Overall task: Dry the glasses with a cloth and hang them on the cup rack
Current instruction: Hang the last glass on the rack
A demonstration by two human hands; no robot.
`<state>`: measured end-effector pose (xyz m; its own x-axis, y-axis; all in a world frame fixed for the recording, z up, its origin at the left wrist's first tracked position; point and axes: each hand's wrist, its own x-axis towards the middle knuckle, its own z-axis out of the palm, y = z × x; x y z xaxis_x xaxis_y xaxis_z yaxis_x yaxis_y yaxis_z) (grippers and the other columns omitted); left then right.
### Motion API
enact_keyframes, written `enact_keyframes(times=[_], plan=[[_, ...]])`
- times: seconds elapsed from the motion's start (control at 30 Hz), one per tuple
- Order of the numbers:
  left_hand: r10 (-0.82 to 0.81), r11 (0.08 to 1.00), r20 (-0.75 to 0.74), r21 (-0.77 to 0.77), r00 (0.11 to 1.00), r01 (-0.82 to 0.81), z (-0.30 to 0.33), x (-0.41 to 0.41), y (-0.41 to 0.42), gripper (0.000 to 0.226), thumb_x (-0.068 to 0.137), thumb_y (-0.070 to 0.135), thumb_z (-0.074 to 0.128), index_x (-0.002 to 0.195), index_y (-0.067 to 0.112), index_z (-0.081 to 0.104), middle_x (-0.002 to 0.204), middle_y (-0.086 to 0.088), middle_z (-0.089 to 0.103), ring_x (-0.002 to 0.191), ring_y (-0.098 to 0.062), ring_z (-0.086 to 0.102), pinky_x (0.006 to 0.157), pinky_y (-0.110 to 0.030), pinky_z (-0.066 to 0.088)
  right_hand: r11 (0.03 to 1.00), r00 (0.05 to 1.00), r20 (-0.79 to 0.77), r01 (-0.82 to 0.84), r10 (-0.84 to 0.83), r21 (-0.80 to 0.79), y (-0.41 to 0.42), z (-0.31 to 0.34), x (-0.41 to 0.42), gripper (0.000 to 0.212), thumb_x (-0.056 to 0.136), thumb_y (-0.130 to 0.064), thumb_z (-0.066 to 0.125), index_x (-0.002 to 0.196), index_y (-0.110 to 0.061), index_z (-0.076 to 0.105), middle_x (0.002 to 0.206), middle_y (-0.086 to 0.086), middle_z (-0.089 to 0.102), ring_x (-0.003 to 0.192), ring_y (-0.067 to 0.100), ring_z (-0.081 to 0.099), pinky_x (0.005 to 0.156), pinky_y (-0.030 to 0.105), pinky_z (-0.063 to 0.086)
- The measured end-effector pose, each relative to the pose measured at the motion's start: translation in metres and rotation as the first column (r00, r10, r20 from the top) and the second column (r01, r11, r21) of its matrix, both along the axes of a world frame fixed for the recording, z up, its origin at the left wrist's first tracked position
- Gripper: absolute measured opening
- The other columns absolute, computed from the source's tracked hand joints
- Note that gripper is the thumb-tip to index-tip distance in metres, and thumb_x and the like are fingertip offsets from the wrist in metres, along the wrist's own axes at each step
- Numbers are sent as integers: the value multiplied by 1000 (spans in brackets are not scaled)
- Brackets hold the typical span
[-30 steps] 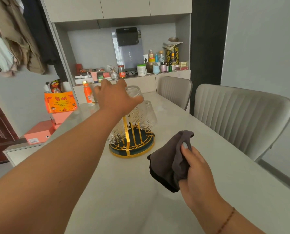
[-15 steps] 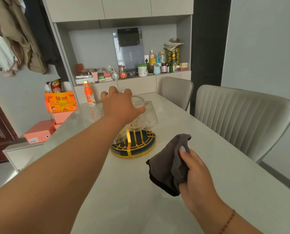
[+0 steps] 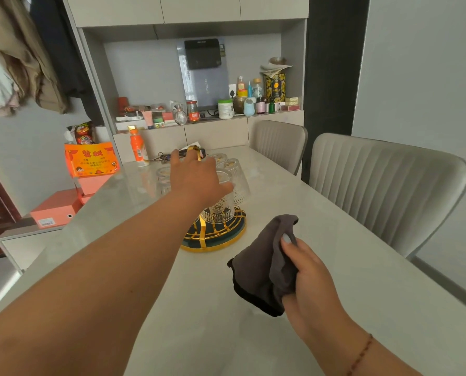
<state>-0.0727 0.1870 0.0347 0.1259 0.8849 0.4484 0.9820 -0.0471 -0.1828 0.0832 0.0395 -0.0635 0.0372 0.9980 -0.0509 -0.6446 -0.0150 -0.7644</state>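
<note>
A cup rack (image 3: 221, 236) with a dark green, gold-trimmed base stands mid-table, and several patterned clear glasses hang on it upside down. My left hand (image 3: 196, 177) reaches over the rack, palm down and fingers spread, lying on the upturned bottom of the front glass (image 3: 218, 211). Another glass (image 3: 238, 180) hangs to its right and one more glass (image 3: 163, 181) to its left. The rack's gold top (image 3: 196, 152) shows between my fingers. Nearer to me and to the right, my right hand (image 3: 312, 280) holds a dark grey cloth (image 3: 261, 267) bunched just above the table.
The pale stone table (image 3: 335, 308) runs ahead. Two grey padded chairs (image 3: 384, 183) stand along its right side. An orange bottle (image 3: 138, 146) and keys (image 3: 162, 157) lie at the far end. Orange boxes (image 3: 90, 161) are stacked on the left. A cluttered shelf (image 3: 226, 109) is behind.
My left hand has lowered the glass it carried down onto the rack, and its fingers have spread out over it. The right hand with the cloth has barely moved.
</note>
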Motion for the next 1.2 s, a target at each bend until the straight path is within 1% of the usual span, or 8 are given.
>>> enact_keyframes(times=[0.27, 0.43, 0.57, 0.67, 0.73, 0.87, 1.1, 1.2], plan=[[15, 1000, -31, -2, 999, -15, -1, 1, -7, 79, 87, 75, 32, 142, 21, 44, 150, -9, 44, 148, -28, 19, 118, -59, 1, 1000, 998, -55, -16, 16, -1, 2, 1, 2, 26, 97, -22, 48, 108, -9, 67, 94, 6, 75, 87, 19, 72, 71, 32, 54], [-109, 992, 330, 91, 938, 83, -12, 4, -54, 64, 93, 64, 38, 132, 17, 53, 137, -9, 54, 130, -31, 41, 107, -49, 31, 998, 970, -234, -57, 60, 20, 4, 4, 7, 39, 90, -27, 50, 121, -7, 61, 113, 13, 70, 103, 23, 68, 90, 40, 52], [109, 941, 864, -249, 492, 228, -43, -1, -107, 50, 96, 58, 41, 86, 15, 62, 95, -9, 69, 92, -26, 65, 91, -45, 51, 992, 931, -342, -118, 126, 44, 6, 3, 8, 54, 87, -32, 49, 137, -10, 49, 133, 16, 58, 121, 29, 57, 94, 43, 50], [439, 791, 894, -432, 90, 433, -69, -4, -132, 70, 89, 69, 44, 105, 5, 69, 103, -13, 73, 99, -26, 68, 101, -45, 49, 979, 908, -366, -185, 204, 86, 5, -1, 7, 41, 98, -31, 38, 114, -5, 67, 116, 17, 66, 106, 27, 67, 87, 44, 54], [492, 757, 865, -367, -101, 540, -81, -6, -144, 71, 85, 68, 51, 116, 6, 67, 114, -14, 72, 106, -28, 67, 101, -44, 49, 966, 908, -330, -234, 258, 114, -1, 2, 3, 48, 98, -35, 37, 95, -4, 74, 105, 17, 71, 99, 26, 70, 86, 42, 55], [345, 845, 864, -116, -367, 522, -77, -11, -160, 38, 92, 32, 63, 123, 9, 65, 117, -7, 73, 106, -20, 69, 85, -33, 57, 936, 910, -221, -336, 350, 100, -18, 15, -2, 59, 92, -52, 41, 109, -4, 71, 119, 19, 67, 111, 30, 64, 95, 45, 50], [107, 930, 988, -60, -112, 363, -53, -25, -172, 18, 97, 16, 60, 111, 10, 70, 107, -8, 75, 102, -25, 70, 95, -44, 54, 952, 951, 81, -288, 297, -106, -20, 24, 5, 57, 94, -53, 43, 118, -6, 65, 117, 14, 69, 107, 33, 66, 94, 45, 50], [59, 918, 998, -51, -7, 394, -40, -23, -179, 14, 96, 18, 60, 106, 13, 70, 104, -8, 75, 100, -26, 70, 93, -42, 55, 991, 885, 448, -91, 128, -102, -22, 27, 8, 38, 95, -44, 49, 108, -11, 63, 112, 8, 67, 97, 23, 64, 85, 38, 50]])
